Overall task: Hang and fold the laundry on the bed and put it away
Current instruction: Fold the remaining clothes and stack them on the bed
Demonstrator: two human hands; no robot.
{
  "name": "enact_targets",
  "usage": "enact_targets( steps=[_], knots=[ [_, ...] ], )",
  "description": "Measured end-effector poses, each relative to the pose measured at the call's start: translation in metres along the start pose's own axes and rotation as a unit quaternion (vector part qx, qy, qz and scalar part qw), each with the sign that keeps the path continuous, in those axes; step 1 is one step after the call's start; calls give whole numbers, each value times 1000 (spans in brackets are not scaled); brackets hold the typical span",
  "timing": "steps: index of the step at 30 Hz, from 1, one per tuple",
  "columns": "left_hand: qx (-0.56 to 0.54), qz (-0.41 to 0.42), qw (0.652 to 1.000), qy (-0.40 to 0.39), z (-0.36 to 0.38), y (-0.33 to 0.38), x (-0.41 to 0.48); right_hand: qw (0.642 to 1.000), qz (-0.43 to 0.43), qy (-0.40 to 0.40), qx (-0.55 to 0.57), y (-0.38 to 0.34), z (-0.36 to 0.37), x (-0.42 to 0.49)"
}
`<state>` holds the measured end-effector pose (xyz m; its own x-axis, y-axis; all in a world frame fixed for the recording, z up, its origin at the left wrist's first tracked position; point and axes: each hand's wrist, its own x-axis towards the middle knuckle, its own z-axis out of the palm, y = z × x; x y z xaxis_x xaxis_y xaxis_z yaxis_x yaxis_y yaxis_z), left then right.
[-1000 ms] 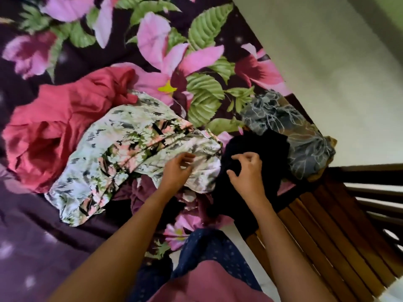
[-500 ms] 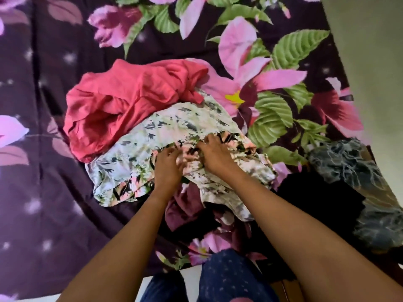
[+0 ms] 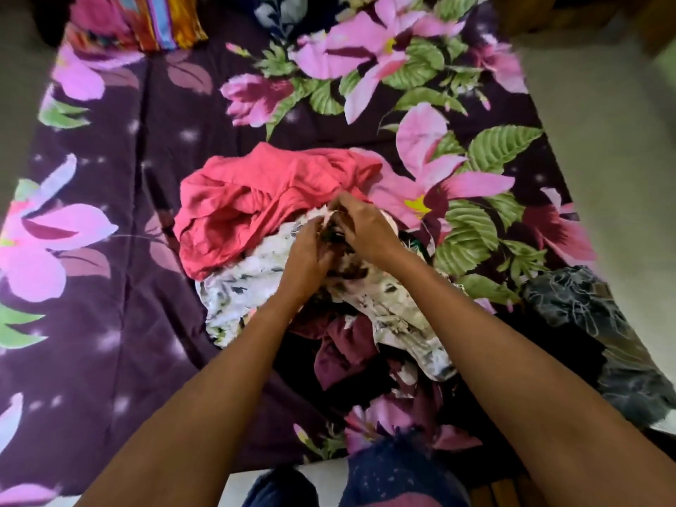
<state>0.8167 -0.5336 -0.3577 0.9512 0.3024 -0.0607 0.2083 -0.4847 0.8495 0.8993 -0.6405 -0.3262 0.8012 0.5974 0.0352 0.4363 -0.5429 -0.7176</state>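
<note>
White printed garment (image 3: 248,287), at near edge of bed (image 3: 109,323), is pinched by curled left hand (image 3: 307,259) and right hand (image 3: 367,234).

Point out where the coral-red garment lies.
In the head view the coral-red garment lies crumpled on the floral bedsheet, left of centre, touching the white floral garment that the left hand and right hand grip.

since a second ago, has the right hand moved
Yes. The right hand has moved left and forward, onto the white floral garment, and now pinches cloth right at the edge of the red garment.
</note>
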Motion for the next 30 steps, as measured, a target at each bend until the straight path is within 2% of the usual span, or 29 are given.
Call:
enact_targets(
  steps=[2,4,9,13,17,20,23,24,26,27,28,30],
  knots=[
    [-18,10,997,77,-38,24,6,998,-24,40,45,-36,-16,5],
    [-57,33,992,110,-81,52,8,995,-42,64,70,-69,-31,6],
    [-139,152,960,188,-191,132,9,997,-75,-11,-17,-128,-44,16],
    [-161,256,932,202,-276,201,-2,993,-116,14,-14,-178,-51,28],
    [-124,320,915,215,-352,238,-21,976,-211,-43,-21,-231,-49,44],
    [-62,306,918,244,-390,247,-31,979,-187,-57,65,-268,-49,48],
    [125,226,928,268,-420,241,-40,973,-184,33,137,-301,-74,54],
    [176,179,938,237,-431,235,-43,969,-186,76,144,-312,-87,57],
    [216,109,968,63,-439,226,-52,967,-187,139,104,-331,-113,66],
    [196,110,974,-25,-436,224,-56,968,-194,146,68,-345,-125,67],
    [150,129,977,-79,-429,222,-56,967,-209,139,40,-360,-132,68],
    [21,187,979,-82,-408,225,-54,959,-254,117,32,-391,-139,66]
  ],
)
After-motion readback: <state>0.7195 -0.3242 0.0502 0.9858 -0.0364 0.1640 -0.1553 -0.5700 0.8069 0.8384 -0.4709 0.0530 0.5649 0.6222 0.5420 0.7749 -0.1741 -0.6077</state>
